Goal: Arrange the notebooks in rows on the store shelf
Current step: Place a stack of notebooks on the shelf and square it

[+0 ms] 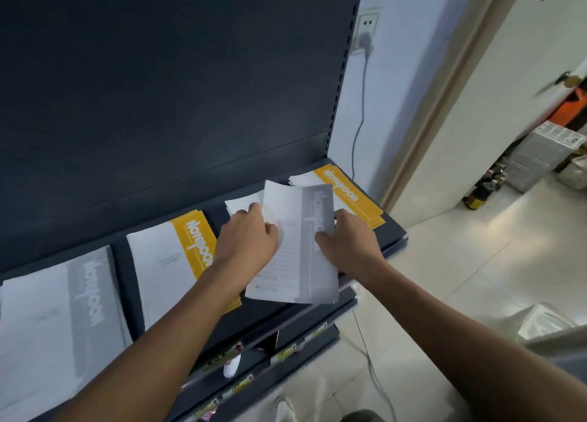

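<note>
Over shelf, grey notebook lengthwise front-to-back, left hand and right hand holding its sides

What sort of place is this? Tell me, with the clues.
Likely a small shop: a dark metal display shelf, notebooks laid side by side on it, and label strips along the lower shelf edges.

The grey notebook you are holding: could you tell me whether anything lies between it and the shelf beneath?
Yes: a white notebook already lies on the shelf under the grey notebook, showing just beyond the left hand.
</note>
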Demonstrator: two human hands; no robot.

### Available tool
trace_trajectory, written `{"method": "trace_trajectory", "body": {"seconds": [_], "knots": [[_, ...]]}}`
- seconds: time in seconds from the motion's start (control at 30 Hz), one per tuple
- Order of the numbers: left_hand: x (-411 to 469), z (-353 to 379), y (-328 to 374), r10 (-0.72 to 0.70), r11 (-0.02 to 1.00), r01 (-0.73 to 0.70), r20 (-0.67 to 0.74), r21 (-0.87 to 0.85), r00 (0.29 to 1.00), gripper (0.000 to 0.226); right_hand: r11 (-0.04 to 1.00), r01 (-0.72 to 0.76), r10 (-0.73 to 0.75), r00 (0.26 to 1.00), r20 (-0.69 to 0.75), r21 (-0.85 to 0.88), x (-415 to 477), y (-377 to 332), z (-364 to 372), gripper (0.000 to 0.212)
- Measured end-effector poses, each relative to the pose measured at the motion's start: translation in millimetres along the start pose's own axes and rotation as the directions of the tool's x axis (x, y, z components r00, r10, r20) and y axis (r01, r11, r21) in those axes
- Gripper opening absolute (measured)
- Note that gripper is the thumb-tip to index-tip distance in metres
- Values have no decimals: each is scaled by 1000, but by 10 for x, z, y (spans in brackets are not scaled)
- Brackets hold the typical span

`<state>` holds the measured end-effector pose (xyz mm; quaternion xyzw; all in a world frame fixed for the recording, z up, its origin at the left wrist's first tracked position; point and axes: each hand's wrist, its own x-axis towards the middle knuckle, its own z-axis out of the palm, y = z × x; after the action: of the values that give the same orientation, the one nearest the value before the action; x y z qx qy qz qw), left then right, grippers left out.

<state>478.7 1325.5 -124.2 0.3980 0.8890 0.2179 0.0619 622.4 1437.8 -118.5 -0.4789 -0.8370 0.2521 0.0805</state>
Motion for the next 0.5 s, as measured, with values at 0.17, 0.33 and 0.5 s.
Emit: {"method": "trace_trajectory", "body": {"seconds": [0.17,0.33,0.5], "knots": [[131,23,-57,-110,994,110,-17,-3,994,15,993,117,-117,993,21,-32,414,-102,41,37],[223,72,-172,-260,966,259,-65,-20,964,22,967,250,-243,963,115,-50,744,-235,142,33],[279,108,-171,-351,935,347,-65,-74,934,23,946,315,-292,929,227,-72,994,-307,176,26]]}}
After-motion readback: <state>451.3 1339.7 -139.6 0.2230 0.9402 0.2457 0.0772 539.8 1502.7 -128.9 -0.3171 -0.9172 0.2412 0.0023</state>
